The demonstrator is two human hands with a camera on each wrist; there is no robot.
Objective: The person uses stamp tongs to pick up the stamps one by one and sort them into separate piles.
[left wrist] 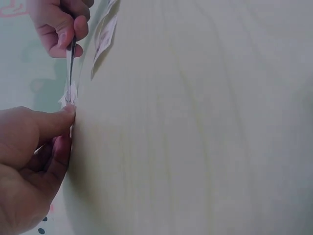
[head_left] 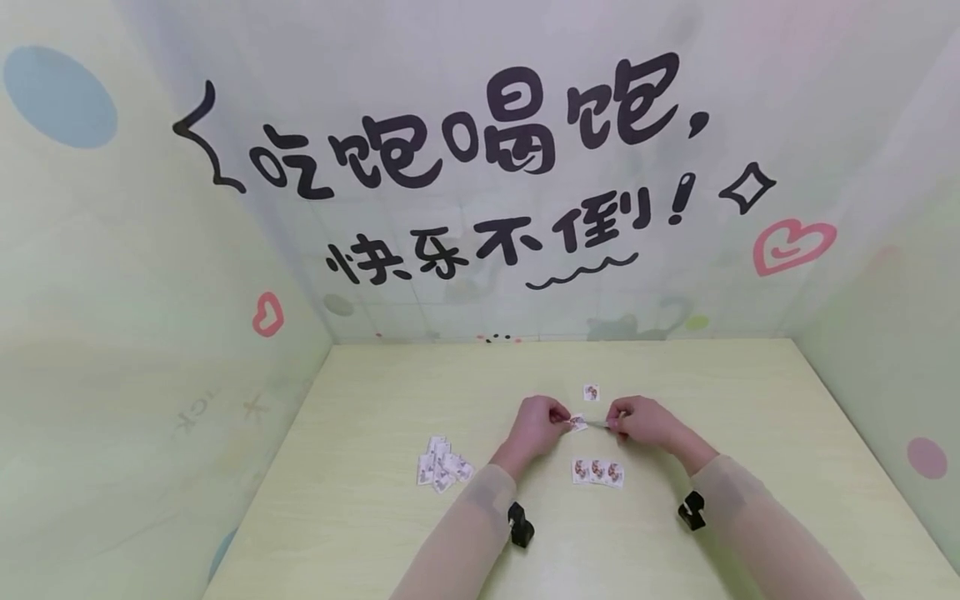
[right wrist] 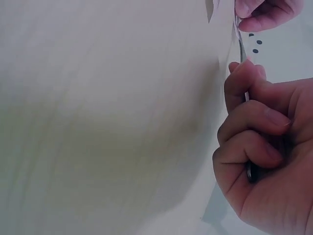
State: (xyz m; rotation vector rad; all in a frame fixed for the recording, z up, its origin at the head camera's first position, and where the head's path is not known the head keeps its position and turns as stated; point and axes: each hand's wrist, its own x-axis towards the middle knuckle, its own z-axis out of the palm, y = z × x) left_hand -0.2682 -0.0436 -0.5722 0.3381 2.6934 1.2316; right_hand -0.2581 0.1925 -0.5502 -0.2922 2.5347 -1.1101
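Note:
My left hand [head_left: 537, 427] pinches a small white printed paper piece [head_left: 577, 422] between thumb and fingers. With curled fingers, my right hand [head_left: 647, 421] grips slim silver tweezers [head_left: 596, 424], their tips pointing left at that paper. In the left wrist view the tips of the tweezers [left wrist: 70, 78] meet the paper right by the left thumb. Part of the tool is hidden inside the right fist [right wrist: 261, 142]. Just beyond the hands lies a single printed paper square [head_left: 591, 392], and nearer to me three similar pieces [head_left: 597, 472] sit side by side in a row.
A loose, overlapping pile of white printed papers [head_left: 442, 465] lies on the pale wooden table [head_left: 360, 533], left of my left forearm. Printed walls [head_left: 465, 250] enclose the table at the back and both sides. A black device [head_left: 520, 525] shows at the left wrist.

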